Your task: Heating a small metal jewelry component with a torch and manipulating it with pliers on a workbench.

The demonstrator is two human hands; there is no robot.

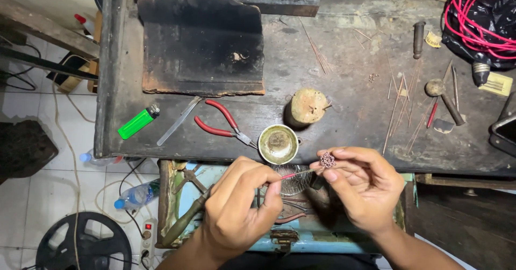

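Two right-hand fingertips (329, 173) pinch filigree ornament (327, 160).

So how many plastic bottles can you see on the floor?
2: one bottle lies by the bench's left edge, another bottle lies lower, near the left hand. More may be hidden under the bench.

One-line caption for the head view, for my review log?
Right hand pinches a small filigree ornament while left hand touches a thin tool to it.

A small coppery filigree flower (327, 160) sits pinched in fingertips, at five o'clock from the round tin. A thin pink-handled tool (297, 174) lies nearly level, its tip touching the flower at eight o'clock.
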